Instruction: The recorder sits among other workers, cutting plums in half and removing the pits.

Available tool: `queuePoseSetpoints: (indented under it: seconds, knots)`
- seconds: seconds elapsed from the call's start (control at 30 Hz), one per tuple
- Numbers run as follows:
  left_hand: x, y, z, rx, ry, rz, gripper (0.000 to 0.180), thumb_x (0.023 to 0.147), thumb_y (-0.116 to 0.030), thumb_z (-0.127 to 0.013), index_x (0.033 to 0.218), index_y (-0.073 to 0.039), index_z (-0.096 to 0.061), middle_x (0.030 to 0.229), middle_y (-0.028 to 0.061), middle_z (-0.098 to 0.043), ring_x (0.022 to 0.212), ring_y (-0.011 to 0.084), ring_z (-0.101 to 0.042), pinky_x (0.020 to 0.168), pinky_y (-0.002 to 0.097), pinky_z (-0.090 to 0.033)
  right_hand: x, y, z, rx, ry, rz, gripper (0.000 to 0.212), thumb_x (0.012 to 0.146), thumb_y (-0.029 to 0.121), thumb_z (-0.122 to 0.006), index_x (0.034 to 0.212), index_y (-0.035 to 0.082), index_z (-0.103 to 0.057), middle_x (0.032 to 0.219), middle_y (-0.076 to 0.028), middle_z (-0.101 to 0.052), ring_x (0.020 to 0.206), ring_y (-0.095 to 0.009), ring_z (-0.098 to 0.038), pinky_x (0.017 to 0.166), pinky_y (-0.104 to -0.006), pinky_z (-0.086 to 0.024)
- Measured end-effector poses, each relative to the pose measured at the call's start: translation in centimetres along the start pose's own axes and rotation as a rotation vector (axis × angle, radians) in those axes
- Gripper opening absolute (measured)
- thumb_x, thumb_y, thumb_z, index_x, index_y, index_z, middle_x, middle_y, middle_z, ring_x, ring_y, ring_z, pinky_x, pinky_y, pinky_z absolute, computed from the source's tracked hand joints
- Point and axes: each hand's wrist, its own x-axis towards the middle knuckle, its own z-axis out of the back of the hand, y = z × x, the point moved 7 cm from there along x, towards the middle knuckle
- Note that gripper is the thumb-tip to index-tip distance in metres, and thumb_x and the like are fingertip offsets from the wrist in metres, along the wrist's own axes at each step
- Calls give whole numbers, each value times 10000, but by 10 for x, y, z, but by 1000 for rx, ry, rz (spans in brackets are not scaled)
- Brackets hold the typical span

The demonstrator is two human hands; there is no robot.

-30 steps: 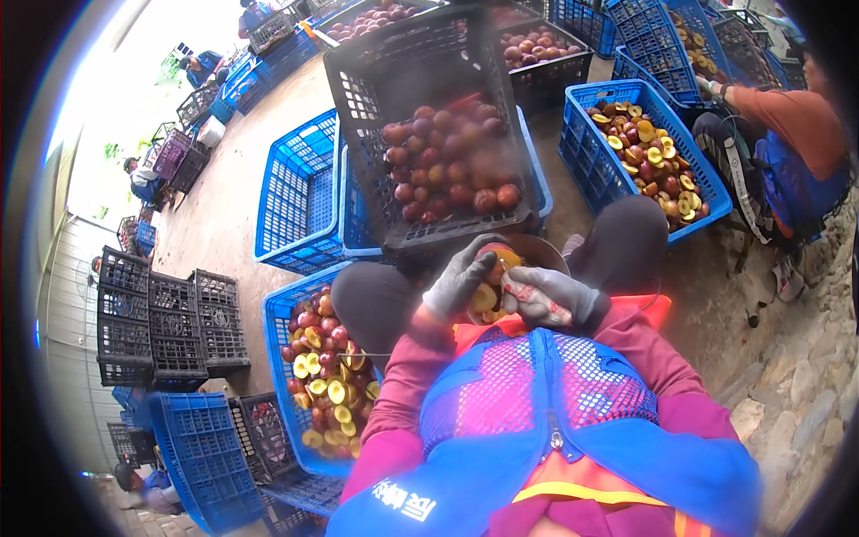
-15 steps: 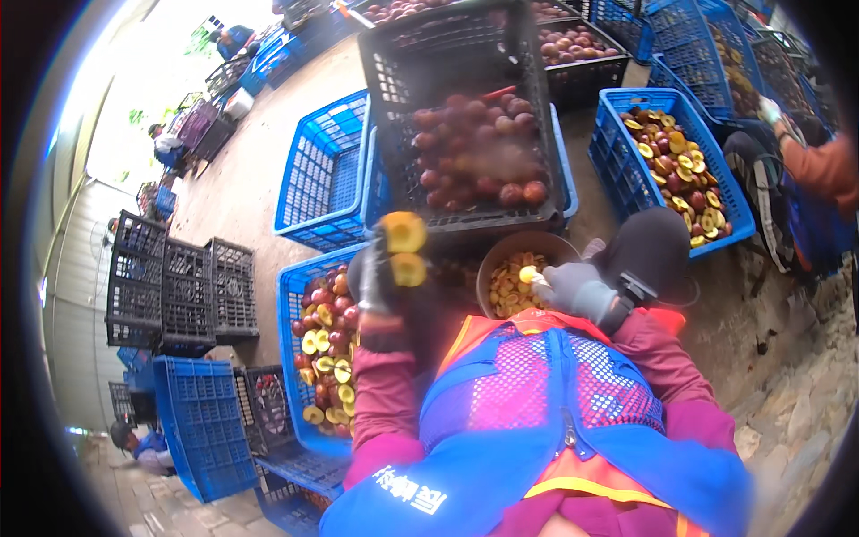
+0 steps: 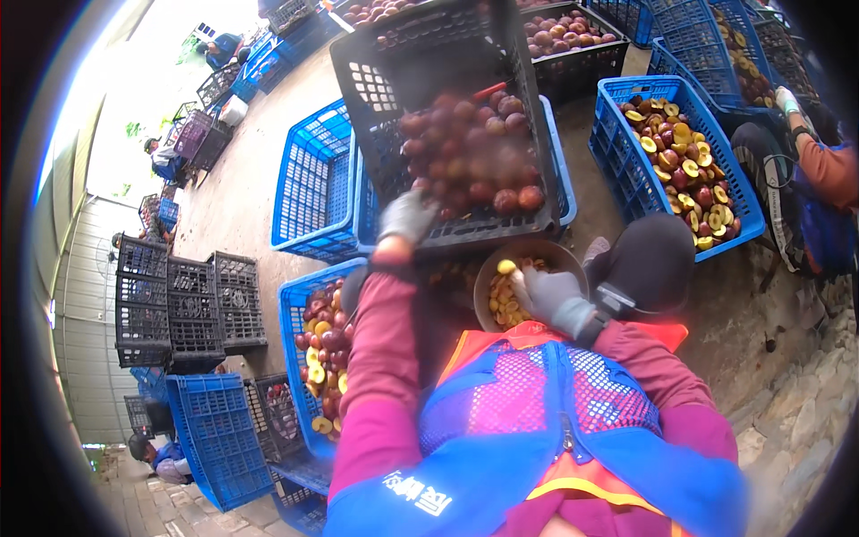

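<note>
My left hand [image 3: 409, 217], in a grey glove, is at the near left corner of a tilted black crate [image 3: 371, 170] of whole dark red plums [image 3: 483, 192]. Its fingers are smeared by motion; no fruit shows in it. My right hand [image 3: 557, 302], gloved as well, is closed over a round bowl [image 3: 573, 258] in my lap. At its fingertips is a small yellow round piece [image 3: 507, 267], its kind unclear. Small yellowish-brown pieces [image 3: 504, 309] lie in the bowl. Beside my left forearm stands a blue crate [image 3: 295, 309] of halved plums [image 3: 324, 345].
An empty blue crate [image 3: 313, 192] stands left of the black one. At right, another blue crate [image 3: 608, 148] holds plum halves, with a co-worker's sleeve [image 3: 825, 170] beyond it. Stacked black crates [image 3: 192, 309] and an upended blue crate [image 3: 219, 438] stand at left.
My left hand has moved up to the black crate; the two yellow plum halves it held are gone from it. My right hand stays over the bowl, shifted slightly left.
</note>
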Motion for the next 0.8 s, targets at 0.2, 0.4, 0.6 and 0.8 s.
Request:
queuePoseSetpoints:
  seconds: [0.2, 0.4, 0.6, 0.8]
  knots:
    - [112, -14, -163, 202, 239, 189, 599, 941, -469, -675, 1434, -133, -620, 1464, 227, -613, 1352, 459, -579, 1121, 497, -488, 2, -22, -3, 13, 4, -73, 435, 1091, 421, -456, 1081, 71, -713, 886, -185, -776, 792, -378, -761, 722, -535, -567]
    - [103, 18, -140, 19, 70, 415, 517, 904, -407, -740, 1342, -138, -683, 1410, 208, -661, 1348, 412, -607, 1097, 491, -507, 0, -10, 26, 194, -107, -17, 420, 1061, 476, -526, 1119, 88, -676, 876, -234, -751, 792, -426, -735, 750, -570, -551]
    - [42, -57, -46, -1613, 185, 100, 329, 1067, -241, -577, 1311, -40, -665, 1172, 76, -733, 1083, 210, -707, 925, 343, -560, 6, -2, 97, 637, -480, 19, 364, 1057, 400, -614, 1193, 68, -673, 1011, -262, -733, 958, -470, -699, 814, -527, -551]
    - [-87, -128, 11, -2093, 386, 124, 466, 1093, -310, -535, 1450, -12, -552, 1370, 124, -641, 1226, 247, -644, 1073, 388, -519, 5, 46, 122, 572, -516, 130, 313, 1088, 351, -574, 1129, 55, -669, 935, -269, -719, 900, -484, -691, 768, -554, -521]
